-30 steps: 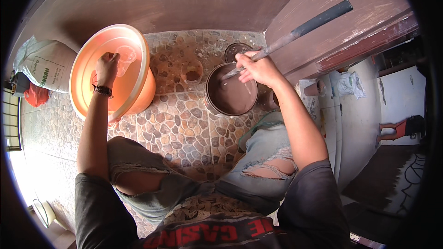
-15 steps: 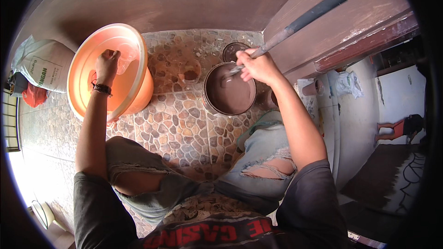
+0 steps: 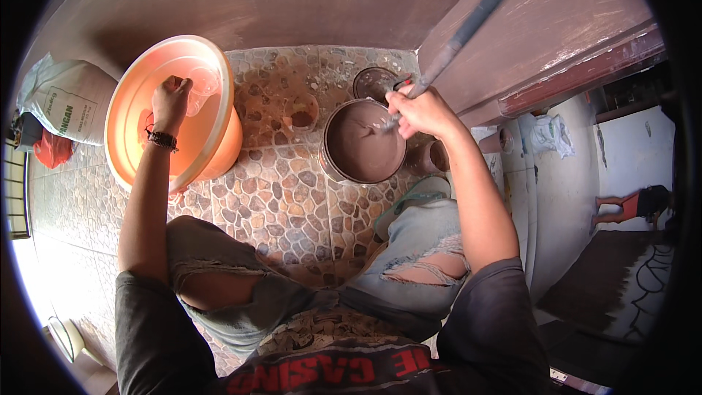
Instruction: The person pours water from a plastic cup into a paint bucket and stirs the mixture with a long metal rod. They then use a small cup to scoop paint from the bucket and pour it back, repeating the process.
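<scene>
Seen from above, twelve o'clock at the top of the view: the right hand (image 3: 424,111) has its fingers clamped around a pole (image 3: 479,14), whose dark upper end points to one o'clock. The pole's blurred lower end slants toward eight o'clock, down into the pail (image 3: 327,159), just above the centre of the view; the brown paint (image 3: 362,152) inside bears swirled ridges beside it. At nine o'clock from the pail, and well apart from it, stands an orange tub (image 3: 227,121). Over its opening is the left hand (image 3: 172,106), fingers drawn together on the edge of a clear cup (image 3: 207,82). A round dish (image 3: 374,83) lies at twelve o'clock from the pail, and a brown pot (image 3: 424,159) stands just beside it, between three and four. At nine o'clock from the tub is a white sack (image 3: 77,106); a red bag (image 3: 53,148) lies near the sack's lower edge. Stone-patterned tiles (image 3: 274,197) cover the floor.
</scene>
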{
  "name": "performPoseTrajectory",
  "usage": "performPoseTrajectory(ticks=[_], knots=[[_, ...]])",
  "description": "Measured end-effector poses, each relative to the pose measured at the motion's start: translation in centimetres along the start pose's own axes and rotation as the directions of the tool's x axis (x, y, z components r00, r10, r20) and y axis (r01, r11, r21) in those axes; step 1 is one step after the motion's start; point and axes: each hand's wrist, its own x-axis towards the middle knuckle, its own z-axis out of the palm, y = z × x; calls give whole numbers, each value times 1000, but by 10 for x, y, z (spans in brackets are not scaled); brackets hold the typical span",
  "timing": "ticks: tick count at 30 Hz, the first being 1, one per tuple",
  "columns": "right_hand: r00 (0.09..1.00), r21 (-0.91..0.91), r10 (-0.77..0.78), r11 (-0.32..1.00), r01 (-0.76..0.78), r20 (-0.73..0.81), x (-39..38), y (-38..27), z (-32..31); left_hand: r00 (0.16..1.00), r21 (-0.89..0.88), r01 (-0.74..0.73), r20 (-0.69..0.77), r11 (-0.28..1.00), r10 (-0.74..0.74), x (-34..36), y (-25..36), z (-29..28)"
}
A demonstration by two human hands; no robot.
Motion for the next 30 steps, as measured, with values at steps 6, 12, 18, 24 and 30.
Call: performPoseTrajectory(ticks=[6,12,18,24,30], knots=[[987,290,-54,957,8,152,-16,-10,12,1000,1,-8,-2,1000,8,1,3,2],[968,352,-55,925,142,-245,-81,-41,-57,1000,67,6,-25,998,-5,1,2,7],[868,255,-48,947,197,-494,-140,-70,-60,989,81,62,-140,995,-51,9,-1,0],[778,249,-54,931,266,-626,-166,-80,-62,991,99,73,-122,992,-61,3,8,-1],[746,258,-41,924,281,-665,-170,-78,-64,994,63,44,-105,997,-37,-3,19,1]])
